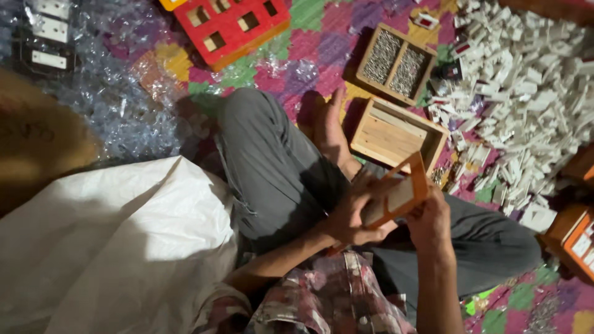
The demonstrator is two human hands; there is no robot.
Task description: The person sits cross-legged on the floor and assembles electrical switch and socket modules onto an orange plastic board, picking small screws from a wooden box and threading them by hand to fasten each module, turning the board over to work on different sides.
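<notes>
Both hands are closed on an orange frame [403,188] held above the person's lap: the left hand [354,213] grips its lower left side, the right hand [429,224] its right edge. Just beyond sits an empty wooden box [396,133], then a two-part wooden tray [395,63] of small metal pieces. A heap of white parts [526,99] lies to the right on the floor.

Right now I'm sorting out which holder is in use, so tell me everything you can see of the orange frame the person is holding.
The orange frame is a flat, rectangular piece that looks like plastic, with a thin orange border around a greyish panel. It is tilted, one corner pointing up, held above the person's lap over the grey trousers. The left hand clasps its lower left side, and the right hand holds its lower right edge. An empty wooden tray lies just beyond it.
</notes>
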